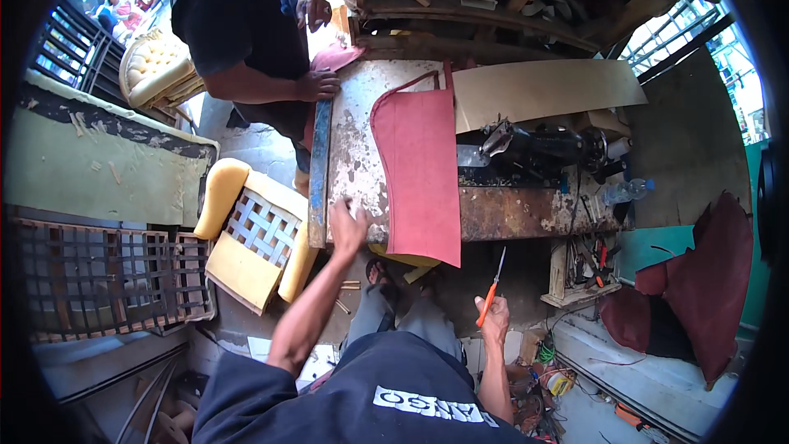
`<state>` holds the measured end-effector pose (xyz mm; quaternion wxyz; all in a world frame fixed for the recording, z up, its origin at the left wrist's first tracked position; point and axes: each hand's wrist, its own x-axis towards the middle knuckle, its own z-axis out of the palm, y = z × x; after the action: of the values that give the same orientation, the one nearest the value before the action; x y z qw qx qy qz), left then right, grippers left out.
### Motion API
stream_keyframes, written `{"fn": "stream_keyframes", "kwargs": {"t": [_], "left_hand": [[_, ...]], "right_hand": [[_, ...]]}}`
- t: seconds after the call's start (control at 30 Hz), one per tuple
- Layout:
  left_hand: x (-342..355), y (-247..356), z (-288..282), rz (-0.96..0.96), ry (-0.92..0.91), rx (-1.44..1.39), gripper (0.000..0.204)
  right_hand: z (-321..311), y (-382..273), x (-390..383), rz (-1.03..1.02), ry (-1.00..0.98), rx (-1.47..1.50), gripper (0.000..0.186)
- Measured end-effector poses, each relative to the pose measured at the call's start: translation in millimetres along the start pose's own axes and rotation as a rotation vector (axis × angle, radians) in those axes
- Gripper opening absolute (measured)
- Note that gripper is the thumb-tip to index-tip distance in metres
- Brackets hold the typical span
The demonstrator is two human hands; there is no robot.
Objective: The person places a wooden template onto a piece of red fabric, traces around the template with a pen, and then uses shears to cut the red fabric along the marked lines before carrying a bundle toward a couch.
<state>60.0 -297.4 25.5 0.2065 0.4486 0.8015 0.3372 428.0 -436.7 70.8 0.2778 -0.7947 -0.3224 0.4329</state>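
My left hand (349, 224) is at the near-left part of a worn, paint-spattered workbench (352, 148), fingers loosely curled and apart. Beside it lies a red fabric piece (419, 173) with a curved, piped left edge, its lower end hanging past the bench's front. My right hand (493, 318), below the bench's front edge, grips orange-handled scissors (491, 300), blades pointing away from me. A long beige sheet (542, 90) lies behind a black sewing machine (551, 148) on the bench's right side.
A co-worker (230, 49) stands at the bench's left end, one hand on it. A yellow chair frame with webbing (222, 267) and a green padded panel (107, 164) are left. A plastic bottle (625, 191), tool shelf (583, 288) and draped maroon leather (699, 296) are right.
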Motion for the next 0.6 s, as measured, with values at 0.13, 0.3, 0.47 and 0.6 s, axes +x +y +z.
{"fn": "stream_keyframes", "kwargs": {"t": [0.13,0.3,0.47,0.6], "left_hand": [[-103.0,-13.2,44.8,-0.517,-0.171,-0.387,0.03],[-118.3,20.3,74.8,-0.529,-0.36,-0.646,0.021],[-127.4,19.2,80.0,-0.605,-0.531,-0.696,0.021],[-128.8,12.9,77.1,-0.646,-0.509,-0.759,0.021]], "right_hand": [[23.8,5.6,1.5,-0.006,-0.262,-0.044,0.029],[36.3,23.1,-26.1,-0.053,-0.494,0.097,0.036],[37.2,18.5,-49.0,0.203,-0.599,0.025,0.044],[46.4,31.0,-38.6,0.211,-0.65,-0.028,0.051]]}}
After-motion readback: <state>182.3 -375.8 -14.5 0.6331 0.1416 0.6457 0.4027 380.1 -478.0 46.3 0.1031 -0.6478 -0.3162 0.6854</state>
